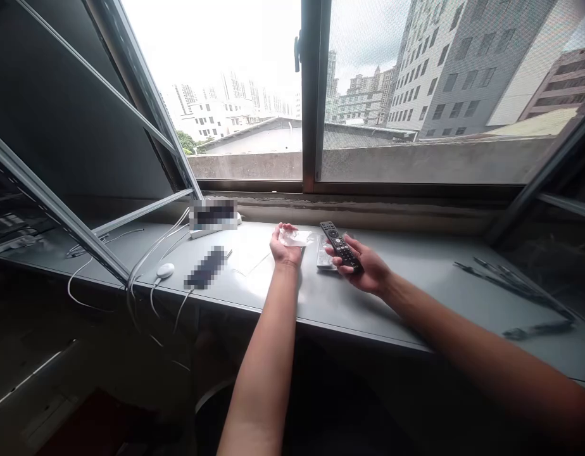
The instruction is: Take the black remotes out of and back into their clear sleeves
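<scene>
My right hand (pixel 368 265) is closed around a black remote control (pixel 340 246), its button side facing up and its far end pointing toward the window. In my left hand (pixel 283 249), palm up with curled fingers, lies a crumpled white, partly see-through piece that looks like a plastic wrapper (pixel 295 238). Just behind the remote, a flat clear-wrapped packet (pixel 325 256) rests on the grey table (pixel 392 316), partly hidden by my right hand. Both hands are held above the table, apart from each other.
To the left lie a blurred-out phone-like thing (pixel 207 269) with a cable, a round white charger puck (pixel 165 271) and a white power strip (pixel 216 227) with cords. Dark cables (pixel 511 282) lie at the right. Metal frames (pixel 150 126) flank the table; a window (pixel 311 95) stands behind.
</scene>
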Demonstrator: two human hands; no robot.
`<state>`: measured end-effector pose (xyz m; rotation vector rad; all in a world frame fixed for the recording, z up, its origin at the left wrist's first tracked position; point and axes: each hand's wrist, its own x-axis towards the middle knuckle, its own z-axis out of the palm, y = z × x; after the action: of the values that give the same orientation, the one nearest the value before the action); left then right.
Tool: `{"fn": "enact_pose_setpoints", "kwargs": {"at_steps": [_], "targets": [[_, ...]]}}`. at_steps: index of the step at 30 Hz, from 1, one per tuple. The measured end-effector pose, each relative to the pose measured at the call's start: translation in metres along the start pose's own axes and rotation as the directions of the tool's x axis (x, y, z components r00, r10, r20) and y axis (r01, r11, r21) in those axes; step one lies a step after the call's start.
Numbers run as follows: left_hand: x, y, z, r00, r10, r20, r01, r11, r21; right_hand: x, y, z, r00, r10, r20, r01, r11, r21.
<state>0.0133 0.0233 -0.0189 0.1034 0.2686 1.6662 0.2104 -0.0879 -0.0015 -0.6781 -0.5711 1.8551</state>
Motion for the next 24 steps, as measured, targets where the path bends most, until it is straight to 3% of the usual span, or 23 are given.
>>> {"fn": "enact_pose_setpoints", "kwargs": {"at_steps": [5,14,21,24], "targets": [[-0.0014,0.0004,0.0013,1.000,-0.019,-0.014,0.019,0.999,-0.029,-0.0024,-0.0012,0.0000,0.991,0.051,0.121,-0.056,0.998,0.041],[0.0001,0.0004,0.0002,1.000,-0.016,-0.009,0.016,1.000,-0.026,-0.0021,-0.0015,0.0007,0.999,0.019,-0.045,-0.022,0.998,-0.059],[-0.0012,0.0005,0.0015,1.000,-0.014,-0.020,0.014,1.000,-0.007,-0.0032,-0.0005,0.0010,0.995,-0.024,0.101,0.020,0.999,0.041],[-0.0015,0.0009,0.0032,0.999,-0.014,-0.041,0.015,0.999,0.032,-0.0044,0.0006,0.0040,0.996,-0.065,0.057,0.064,0.998,0.026]]}}
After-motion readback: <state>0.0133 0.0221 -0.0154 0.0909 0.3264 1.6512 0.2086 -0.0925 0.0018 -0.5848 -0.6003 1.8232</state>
